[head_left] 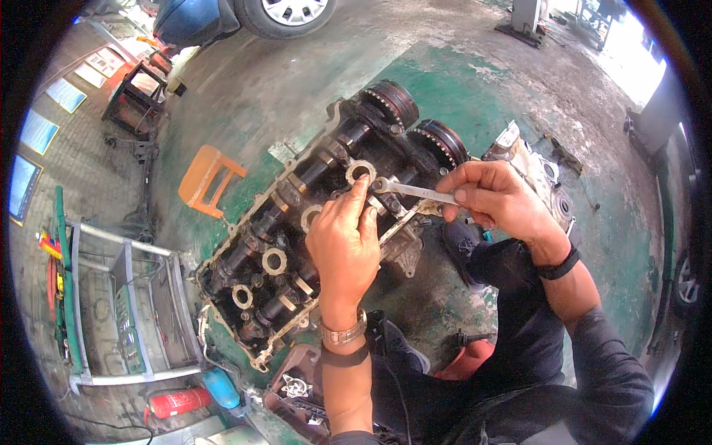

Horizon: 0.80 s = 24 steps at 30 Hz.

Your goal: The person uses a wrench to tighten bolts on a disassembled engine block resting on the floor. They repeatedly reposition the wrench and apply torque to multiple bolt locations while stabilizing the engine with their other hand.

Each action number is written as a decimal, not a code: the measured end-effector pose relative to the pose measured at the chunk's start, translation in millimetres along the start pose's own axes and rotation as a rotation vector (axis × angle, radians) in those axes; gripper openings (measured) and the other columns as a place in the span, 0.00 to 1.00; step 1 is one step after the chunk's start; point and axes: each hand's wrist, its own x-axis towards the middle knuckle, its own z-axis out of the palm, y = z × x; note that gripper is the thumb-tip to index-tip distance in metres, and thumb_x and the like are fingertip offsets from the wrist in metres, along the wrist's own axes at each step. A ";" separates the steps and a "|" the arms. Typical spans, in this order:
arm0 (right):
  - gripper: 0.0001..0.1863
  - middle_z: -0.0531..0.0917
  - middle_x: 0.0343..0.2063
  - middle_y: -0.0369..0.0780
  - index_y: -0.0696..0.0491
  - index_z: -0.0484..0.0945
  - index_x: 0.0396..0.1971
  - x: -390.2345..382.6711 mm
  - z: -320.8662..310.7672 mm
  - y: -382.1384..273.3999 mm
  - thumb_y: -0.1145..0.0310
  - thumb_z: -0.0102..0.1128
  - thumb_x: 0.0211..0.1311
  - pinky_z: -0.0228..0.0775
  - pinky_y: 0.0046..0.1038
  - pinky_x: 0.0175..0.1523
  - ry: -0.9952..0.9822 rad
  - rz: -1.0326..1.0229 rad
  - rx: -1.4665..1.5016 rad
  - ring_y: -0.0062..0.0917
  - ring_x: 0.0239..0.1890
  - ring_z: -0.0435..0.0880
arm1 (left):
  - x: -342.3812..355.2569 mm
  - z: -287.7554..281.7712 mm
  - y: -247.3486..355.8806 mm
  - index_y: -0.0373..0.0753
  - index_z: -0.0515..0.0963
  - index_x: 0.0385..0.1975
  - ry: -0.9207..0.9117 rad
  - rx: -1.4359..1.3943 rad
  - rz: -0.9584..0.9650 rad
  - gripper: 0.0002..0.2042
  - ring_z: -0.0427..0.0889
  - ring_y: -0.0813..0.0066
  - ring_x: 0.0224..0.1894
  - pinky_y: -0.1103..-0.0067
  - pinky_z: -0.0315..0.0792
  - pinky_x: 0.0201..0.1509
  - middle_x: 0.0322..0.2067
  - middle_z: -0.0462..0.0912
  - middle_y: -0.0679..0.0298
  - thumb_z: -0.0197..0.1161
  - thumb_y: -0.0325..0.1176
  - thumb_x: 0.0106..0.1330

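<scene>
An engine cylinder head (pixel 219 279) with exposed, oily camshafts lies diagonally before me. Two dark toothed cam sprockets (pixel 439 144) stand at its far end. My right hand (pixel 503 199) pinches the shank of a silver wrench (pixel 419 191) between thumb and fingers. The wrench's left end lies over the cylinder head, close to a pale round ring (pixel 361 173); whether it sits on a bolt is too small to tell. My left hand (pixel 343 248) reaches over the camshafts, index finger stretched out and touching that ring's near edge. Its other fingers are partly hidden underneath.
An orange wooden stool (pixel 202 178) stands left of the cylinder head. Further left is a metal frame rack (pixel 133 380), near a red fire extinguisher (pixel 179 402). A metal engine cover (pixel 550 174) lies at the right. A box of parts (pixel 285 400) sits close below.
</scene>
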 end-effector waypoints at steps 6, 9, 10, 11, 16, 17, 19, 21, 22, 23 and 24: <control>0.10 0.85 0.27 0.31 0.58 0.82 0.44 7.0 -6.2 3.2 0.74 0.55 0.67 0.57 0.14 0.23 0.031 -0.059 -0.114 0.07 0.19 0.67 | -0.5 1.3 1.0 0.39 0.81 0.52 -0.015 -0.001 0.011 0.18 0.81 0.58 0.41 0.67 0.75 0.47 0.41 0.85 0.58 0.63 0.25 0.60; 0.10 0.84 0.27 0.29 0.58 0.82 0.45 11.4 -3.4 9.3 0.72 0.56 0.68 0.56 0.15 0.24 0.093 -0.019 -0.122 0.07 0.20 0.66 | 0.0 0.8 -0.7 0.39 0.81 0.52 -0.017 0.018 0.031 0.18 0.81 0.60 0.42 0.68 0.75 0.47 0.41 0.85 0.59 0.63 0.25 0.60; 0.10 0.83 0.27 0.28 0.57 0.82 0.45 12.3 -3.0 11.1 0.72 0.56 0.68 0.56 0.15 0.24 0.107 -0.019 -0.125 0.07 0.20 0.65 | -0.3 0.6 -0.7 0.39 0.82 0.51 -0.021 0.028 0.032 0.18 0.81 0.60 0.42 0.68 0.75 0.47 0.42 0.85 0.60 0.63 0.25 0.60; 0.10 0.83 0.27 0.28 0.57 0.82 0.45 13.4 -2.3 12.9 0.72 0.56 0.68 0.55 0.15 0.24 0.109 -0.040 -0.130 0.07 0.20 0.64 | -0.6 0.3 -0.8 0.40 0.82 0.51 -0.025 0.037 0.034 0.18 0.81 0.60 0.42 0.69 0.75 0.48 0.42 0.85 0.60 0.63 0.25 0.60; 0.10 0.84 0.31 0.31 0.59 0.81 0.45 9.6 3.5 20.3 0.73 0.56 0.68 0.67 0.17 0.32 0.106 -0.067 -0.096 0.10 0.27 0.74 | 0.0 -0.7 -1.1 0.40 0.82 0.51 -0.038 0.066 0.058 0.18 0.81 0.61 0.42 0.69 0.75 0.48 0.41 0.85 0.60 0.64 0.26 0.60; 0.10 0.84 0.32 0.32 0.59 0.81 0.45 8.5 7.9 22.1 0.74 0.57 0.68 0.70 0.18 0.35 0.105 -0.103 -0.111 0.11 0.30 0.77 | 0.4 -1.3 -1.6 0.40 0.82 0.51 -0.040 0.072 0.062 0.18 0.81 0.61 0.42 0.69 0.75 0.48 0.41 0.85 0.60 0.64 0.26 0.60; 0.10 0.85 0.35 0.34 0.60 0.81 0.46 6.5 12.5 23.3 0.76 0.57 0.67 0.74 0.20 0.42 0.107 -0.127 -0.118 0.14 0.35 0.81 | 1.1 -1.5 -2.0 0.40 0.82 0.51 -0.035 0.058 0.061 0.18 0.81 0.60 0.42 0.68 0.75 0.47 0.41 0.85 0.60 0.64 0.26 0.60; 0.11 0.85 0.38 0.36 0.61 0.80 0.47 3.6 13.9 21.1 0.77 0.58 0.66 0.75 0.23 0.48 0.123 -0.080 -0.087 0.17 0.41 0.83 | 1.3 -1.1 -1.2 0.40 0.82 0.51 -0.037 0.053 0.056 0.18 0.81 0.60 0.42 0.68 0.75 0.47 0.40 0.85 0.60 0.65 0.26 0.59; 0.12 0.85 0.38 0.37 0.61 0.80 0.47 1.2 15.9 19.3 0.77 0.59 0.65 0.76 0.23 0.48 0.127 -0.137 -0.154 0.17 0.40 0.83 | 1.4 -1.1 -0.2 0.40 0.82 0.51 -0.038 0.056 0.053 0.18 0.81 0.60 0.42 0.68 0.75 0.47 0.40 0.85 0.60 0.65 0.27 0.59; 0.13 0.86 0.37 0.37 0.62 0.80 0.47 -1.4 18.4 17.2 0.77 0.59 0.64 0.76 0.23 0.47 0.138 -0.174 -0.207 0.17 0.40 0.83 | 1.5 -1.6 0.7 0.40 0.82 0.51 -0.036 0.058 0.055 0.18 0.81 0.60 0.42 0.68 0.75 0.47 0.40 0.85 0.60 0.65 0.27 0.59; 0.13 0.86 0.37 0.38 0.62 0.79 0.47 -4.1 20.8 14.7 0.77 0.60 0.63 0.76 0.23 0.47 0.149 -0.218 -0.259 0.17 0.39 0.83 | 1.8 -2.4 1.5 0.40 0.82 0.51 -0.054 0.044 0.027 0.17 0.82 0.58 0.43 0.68 0.75 0.49 0.42 0.85 0.57 0.64 0.28 0.61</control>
